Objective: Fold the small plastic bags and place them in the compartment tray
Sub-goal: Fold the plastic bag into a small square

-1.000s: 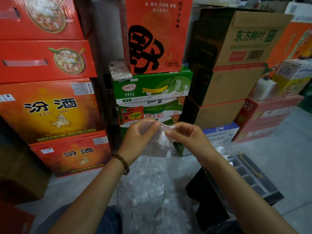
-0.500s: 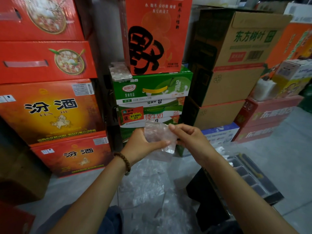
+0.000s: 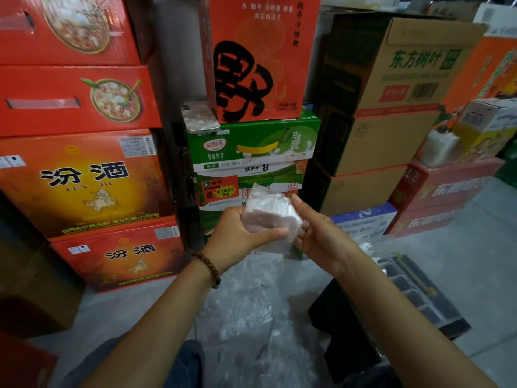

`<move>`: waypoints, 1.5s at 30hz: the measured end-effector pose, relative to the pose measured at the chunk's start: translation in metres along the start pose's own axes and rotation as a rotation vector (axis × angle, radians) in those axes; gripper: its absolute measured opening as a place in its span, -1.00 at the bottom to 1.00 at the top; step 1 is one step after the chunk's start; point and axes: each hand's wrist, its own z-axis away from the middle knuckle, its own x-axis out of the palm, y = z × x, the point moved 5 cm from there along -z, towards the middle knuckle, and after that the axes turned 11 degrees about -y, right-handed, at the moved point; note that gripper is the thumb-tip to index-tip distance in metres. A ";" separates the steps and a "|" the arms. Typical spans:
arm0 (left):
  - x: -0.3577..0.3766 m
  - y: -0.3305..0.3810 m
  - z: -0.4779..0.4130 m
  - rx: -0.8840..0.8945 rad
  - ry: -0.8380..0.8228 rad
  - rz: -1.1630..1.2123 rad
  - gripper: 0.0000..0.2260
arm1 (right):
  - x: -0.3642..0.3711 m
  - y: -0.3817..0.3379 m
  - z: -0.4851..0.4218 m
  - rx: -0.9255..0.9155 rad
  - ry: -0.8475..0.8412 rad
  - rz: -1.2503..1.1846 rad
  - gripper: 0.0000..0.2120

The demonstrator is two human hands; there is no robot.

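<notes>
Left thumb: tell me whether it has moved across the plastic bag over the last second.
Yes. The left hand has slid its thumb rightward over the plastic bag, toward the right hand, judged against the green carton behind, which stayed fixed.

Two hands, one folded bag, one compartment tray.

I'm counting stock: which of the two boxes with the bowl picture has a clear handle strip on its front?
The lower bowl box, resting on the orange box. The upper bowl box shows only a dark slot.
</notes>
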 end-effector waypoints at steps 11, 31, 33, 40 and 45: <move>-0.002 -0.014 -0.001 -0.101 0.060 0.075 -0.81 | -0.003 -0.004 0.001 -0.071 0.033 0.155 -0.56; -0.021 -0.022 -0.006 -0.150 0.114 0.377 -0.51 | 0.017 -0.022 0.010 -0.282 -0.125 0.528 -0.52; -0.024 -0.022 -0.005 -0.153 0.113 0.384 -0.51 | 0.021 -0.021 0.013 -0.301 -0.161 0.577 -0.53; -0.025 -0.024 -0.005 -0.183 0.088 0.397 -0.56 | 0.024 -0.021 0.018 -0.257 -0.204 0.699 -0.53; -0.024 -0.015 -0.003 -0.169 0.000 0.307 -0.54 | 0.025 -0.017 0.018 -0.167 -0.246 0.759 -0.42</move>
